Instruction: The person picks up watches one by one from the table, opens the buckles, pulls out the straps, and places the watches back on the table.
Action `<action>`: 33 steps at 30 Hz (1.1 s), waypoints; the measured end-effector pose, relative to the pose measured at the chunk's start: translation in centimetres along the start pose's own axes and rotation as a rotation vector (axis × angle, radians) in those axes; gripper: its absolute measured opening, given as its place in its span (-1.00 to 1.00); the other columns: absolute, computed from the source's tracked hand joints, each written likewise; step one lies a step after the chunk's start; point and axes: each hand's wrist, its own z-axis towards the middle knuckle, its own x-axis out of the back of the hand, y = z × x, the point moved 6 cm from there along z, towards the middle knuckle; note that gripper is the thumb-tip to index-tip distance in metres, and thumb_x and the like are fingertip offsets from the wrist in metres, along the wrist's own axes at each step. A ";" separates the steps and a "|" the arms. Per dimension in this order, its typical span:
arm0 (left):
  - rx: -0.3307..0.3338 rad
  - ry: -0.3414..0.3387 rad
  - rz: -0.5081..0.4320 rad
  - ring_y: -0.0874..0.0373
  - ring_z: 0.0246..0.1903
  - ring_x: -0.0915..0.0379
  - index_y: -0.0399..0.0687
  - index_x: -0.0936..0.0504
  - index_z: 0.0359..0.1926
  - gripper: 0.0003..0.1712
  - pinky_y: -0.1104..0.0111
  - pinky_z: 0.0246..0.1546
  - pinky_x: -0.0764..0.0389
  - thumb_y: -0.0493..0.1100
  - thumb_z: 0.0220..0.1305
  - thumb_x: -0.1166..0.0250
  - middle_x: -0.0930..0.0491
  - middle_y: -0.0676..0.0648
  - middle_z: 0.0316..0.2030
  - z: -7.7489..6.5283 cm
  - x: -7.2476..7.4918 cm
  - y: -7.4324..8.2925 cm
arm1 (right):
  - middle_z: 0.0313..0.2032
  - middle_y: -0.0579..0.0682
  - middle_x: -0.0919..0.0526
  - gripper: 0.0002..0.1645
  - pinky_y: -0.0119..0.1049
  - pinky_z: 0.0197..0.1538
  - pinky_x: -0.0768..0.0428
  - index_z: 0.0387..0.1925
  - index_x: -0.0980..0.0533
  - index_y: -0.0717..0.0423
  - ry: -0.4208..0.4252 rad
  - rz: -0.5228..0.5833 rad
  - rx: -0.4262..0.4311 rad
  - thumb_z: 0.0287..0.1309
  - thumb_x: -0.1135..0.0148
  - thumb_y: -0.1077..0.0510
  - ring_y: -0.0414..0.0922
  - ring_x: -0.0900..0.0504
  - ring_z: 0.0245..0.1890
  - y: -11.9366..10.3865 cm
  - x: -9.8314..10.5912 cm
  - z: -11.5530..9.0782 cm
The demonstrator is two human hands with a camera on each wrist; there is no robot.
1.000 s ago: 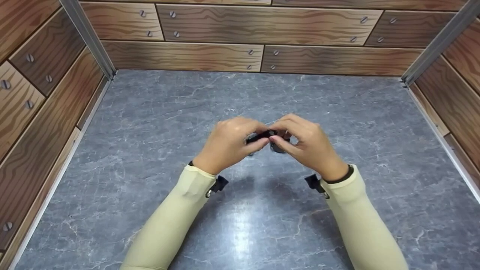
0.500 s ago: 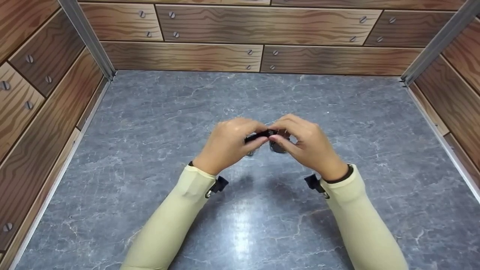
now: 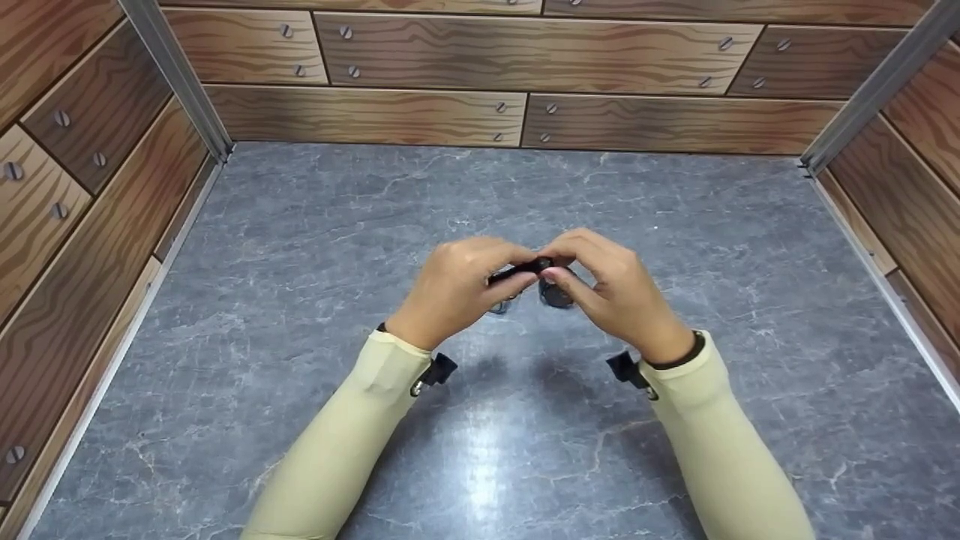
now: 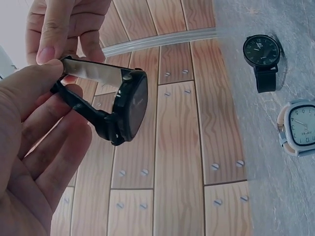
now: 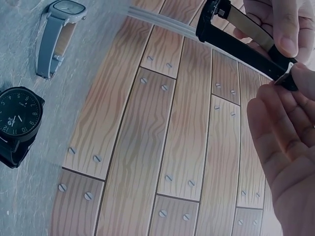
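Both hands meet at a black wristwatch [image 4: 118, 110], raised above the table with its strap looped into a ring. My left hand [image 3: 469, 274] pinches the strap between thumb and fingers. My right hand [image 3: 619, 285] grips the strap's ends by the metal buckle [image 5: 284, 74], thumb on one side and fingertips on the other. The held watch's face shows edge-on in the left wrist view; in the head view the fingers hide most of it. Below lie a round black watch [image 4: 262, 50] and a blue-grey watch [image 4: 301, 127] with a squarish face.
The grey marbled table [image 3: 360, 210] is bounded by wood-patterned panels [image 3: 420, 116] at the back and sides. Metal posts [image 3: 187, 82] rise at the back corners. A small black camera [image 3: 439, 369] is strapped to each wrist over pale yellow sleeves [image 3: 330, 435].
The hands stay in almost the same place. My right thumb and fingers have shifted slightly along the strap end, and a little more of the black watch below shows.
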 end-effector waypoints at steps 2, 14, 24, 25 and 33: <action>0.001 0.004 -0.009 0.21 -0.18 -0.72 -0.09 -0.80 -0.05 -0.79 0.41 -0.11 -0.68 -0.09 0.43 -0.37 -0.80 0.00 -0.17 0.0 0.0 0.0 | -0.13 0.04 -0.72 -0.70 -0.37 0.01 -0.60 -0.04 -0.65 0.19 0.015 0.016 0.003 0.21 -0.37 0.46 -0.09 -0.68 -0.15 -0.1 0.1 0.0; 0.029 -0.010 0.007 0.22 -0.14 -0.71 -0.08 -0.79 -0.01 -0.73 0.43 -0.07 -0.66 -0.05 0.38 -0.42 -0.79 0.01 -0.13 -0.1 0.0 -0.1 | -0.18 0.08 -0.72 -0.67 -0.40 0.01 -0.59 -0.09 -0.66 0.22 0.064 -0.002 0.036 0.11 -0.43 0.49 -0.05 -0.68 -0.18 -0.3 0.2 0.1; 0.021 0.000 0.071 0.24 -0.26 -0.69 -0.01 -0.78 -0.12 -0.80 0.40 -0.24 -0.67 -0.02 0.38 -0.42 -0.78 0.06 -0.23 -0.1 0.0 0.0 | -0.18 0.05 -0.72 -0.71 -0.38 -0.01 -0.58 -0.08 -0.67 0.20 0.044 -0.049 0.054 0.15 -0.43 0.43 -0.06 -0.67 -0.19 -0.2 0.1 0.1; 0.020 -0.001 0.074 0.24 -0.27 -0.69 -0.01 -0.78 -0.12 -0.81 0.40 -0.24 -0.67 -0.02 0.38 -0.42 -0.78 0.06 -0.23 -0.1 0.0 0.0 | -0.18 0.05 -0.72 -0.71 -0.38 -0.01 -0.58 -0.08 -0.67 0.20 0.044 -0.049 0.054 0.15 -0.43 0.43 -0.06 -0.67 -0.19 -0.3 0.1 0.1; 0.018 -0.009 0.068 0.21 -0.26 -0.70 -0.03 -0.77 -0.10 -0.80 0.39 -0.23 -0.68 -0.04 0.39 -0.40 -0.78 0.04 -0.22 -0.1 -0.2 0.0 | -0.17 0.05 -0.71 -0.71 -0.39 0.00 -0.59 -0.07 -0.67 0.20 0.034 -0.040 0.043 0.17 -0.42 0.43 -0.08 -0.67 -0.19 -0.1 0.1 0.0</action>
